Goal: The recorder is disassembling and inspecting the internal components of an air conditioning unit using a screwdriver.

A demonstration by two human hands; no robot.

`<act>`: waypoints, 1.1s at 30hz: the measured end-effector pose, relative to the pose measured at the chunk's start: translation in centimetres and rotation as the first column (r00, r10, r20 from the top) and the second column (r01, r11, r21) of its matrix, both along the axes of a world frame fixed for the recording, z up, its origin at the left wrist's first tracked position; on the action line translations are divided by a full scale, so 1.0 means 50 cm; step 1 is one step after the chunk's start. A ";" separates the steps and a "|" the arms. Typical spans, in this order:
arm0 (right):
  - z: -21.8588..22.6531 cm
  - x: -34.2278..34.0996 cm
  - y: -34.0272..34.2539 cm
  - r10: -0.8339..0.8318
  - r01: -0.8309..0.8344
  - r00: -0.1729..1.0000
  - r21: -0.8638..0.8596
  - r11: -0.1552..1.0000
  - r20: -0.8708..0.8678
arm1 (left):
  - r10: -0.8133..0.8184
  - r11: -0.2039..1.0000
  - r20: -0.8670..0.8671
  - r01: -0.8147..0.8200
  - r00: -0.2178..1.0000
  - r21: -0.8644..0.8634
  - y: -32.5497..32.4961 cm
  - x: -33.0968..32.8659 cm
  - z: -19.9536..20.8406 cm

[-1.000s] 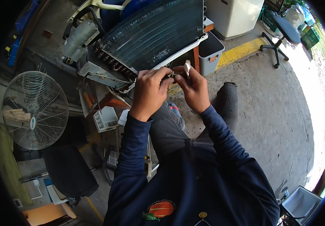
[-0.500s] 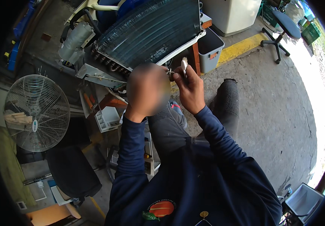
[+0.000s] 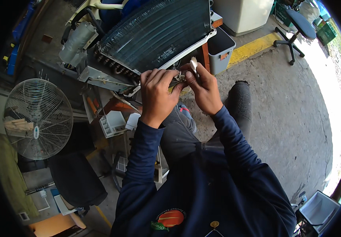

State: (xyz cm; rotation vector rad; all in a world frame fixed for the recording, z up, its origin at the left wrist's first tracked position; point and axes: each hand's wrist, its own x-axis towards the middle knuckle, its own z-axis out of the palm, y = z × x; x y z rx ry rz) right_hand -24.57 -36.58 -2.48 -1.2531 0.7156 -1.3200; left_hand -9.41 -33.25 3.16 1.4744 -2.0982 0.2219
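My left hand (image 3: 157, 94) is closed in a pinch on a small metal part (image 3: 180, 76), its fingers curled over the near side. From the right, my right hand (image 3: 206, 90) meets it, thumb and fingertips also at the metal part. A slim white piece with a tan, brush-like tip (image 3: 194, 64) sticks up between the right thumb and forefinger. Its lower end is hidden in the hand. Just beyond both hands stands a large dark finned coil panel (image 3: 154, 37) in a metal frame, with bent copper-coloured tubes along its left edge.
A caged fan (image 3: 38, 118) stands at the left, above a black chair (image 3: 75, 179). Behind the coil are a grey bin (image 3: 221, 51) and a white cabinet (image 3: 243, 14). A blue swivel chair (image 3: 300, 25) is at the far right. A white vented casing (image 3: 113, 124) lies left of my knees.
My left hand, blurred before, has shifted right and closed in at the metal part. My right hand has moved slightly right and down, still holding the white piece.
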 end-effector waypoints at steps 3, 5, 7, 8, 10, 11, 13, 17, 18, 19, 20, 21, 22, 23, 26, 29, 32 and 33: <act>0.007 -0.004 -0.002 0.043 -0.043 0.999 0.019 0.999 0.020 | 0.006 1.000 0.009 -0.006 1.000 0.001 0.002 0.003 0.000; -0.001 -0.010 -0.006 0.074 -0.074 0.997 -0.039 0.997 -0.002 | -0.007 1.000 -0.016 0.008 1.000 0.021 0.004 0.001 0.007; -0.007 -0.014 -0.012 0.103 -0.105 0.994 -0.095 0.990 -0.025 | -0.019 0.999 -0.042 0.021 0.999 0.041 0.006 0.001 0.012; -0.007 -0.015 -0.015 0.105 -0.107 0.994 -0.095 0.990 -0.025 | -0.018 0.999 -0.042 0.020 0.999 0.042 0.006 0.004 0.011; -0.004 -0.017 -0.021 0.110 -0.115 0.993 -0.125 0.986 -0.051 | -0.046 0.997 -0.064 0.050 0.997 0.057 0.005 0.017 0.008; -0.002 -0.017 -0.024 0.112 -0.120 0.992 -0.139 0.983 -0.064 | -0.060 0.996 -0.075 0.065 0.995 0.065 0.004 0.023 0.007; 0.001 -0.019 -0.027 0.116 -0.127 0.990 -0.153 0.980 -0.077 | -0.072 0.994 -0.086 0.078 0.994 0.072 0.004 0.026 0.008; 0.005 -0.020 -0.029 0.131 -0.141 0.988 -0.127 0.982 -0.080 | -0.100 0.990 -0.102 0.109 0.990 0.085 0.004 0.024 0.018; 0.003 -0.020 -0.030 0.130 -0.139 0.988 -0.125 0.982 -0.080 | -0.101 0.990 -0.102 0.110 0.990 0.088 0.004 0.023 0.016; 0.001 -0.019 -0.031 0.144 -0.154 0.986 -0.117 0.981 -0.084 | -0.086 0.991 -0.107 0.097 0.991 0.095 0.005 0.021 0.014; -0.001 -0.019 -0.032 0.158 -0.168 0.983 -0.109 0.980 -0.088 | -0.071 0.991 -0.111 0.083 0.991 0.103 0.005 0.020 0.012; -0.003 -0.019 -0.033 0.172 -0.181 0.981 -0.100 0.978 -0.091 | -0.057 0.991 -0.115 0.070 0.992 0.111 0.005 0.018 0.011; -0.005 -0.019 -0.032 0.186 -0.195 0.978 -0.092 0.977 -0.094 | -0.042 0.991 -0.119 0.056 0.992 0.119 0.005 0.016 0.009; -0.004 -0.021 -0.032 0.184 -0.192 0.978 -0.090 0.977 -0.095 | -0.044 0.991 -0.120 0.059 0.992 0.121 0.005 0.012 0.009; 0.009 -0.031 -0.033 0.209 -0.234 0.964 -0.150 0.961 -0.166 | 0.027 0.986 -0.114 -0.008 0.993 0.166 0.010 -0.002 0.022; 0.008 -0.037 -0.034 0.218 -0.255 0.954 -0.176 0.951 -0.203 | 0.045 0.986 -0.094 -0.029 0.995 0.164 0.010 -0.005 0.021; 0.003 -0.039 -0.035 0.227 -0.277 0.943 -0.196 0.941 -0.242 | 0.031 0.993 -0.040 -0.026 0.999 0.116 0.010 -0.004 0.018; 0.001 -0.040 -0.034 0.225 -0.274 0.944 -0.194 0.942 -0.243 | 0.028 0.993 -0.041 -0.023 0.999 0.117 0.010 0.001 0.018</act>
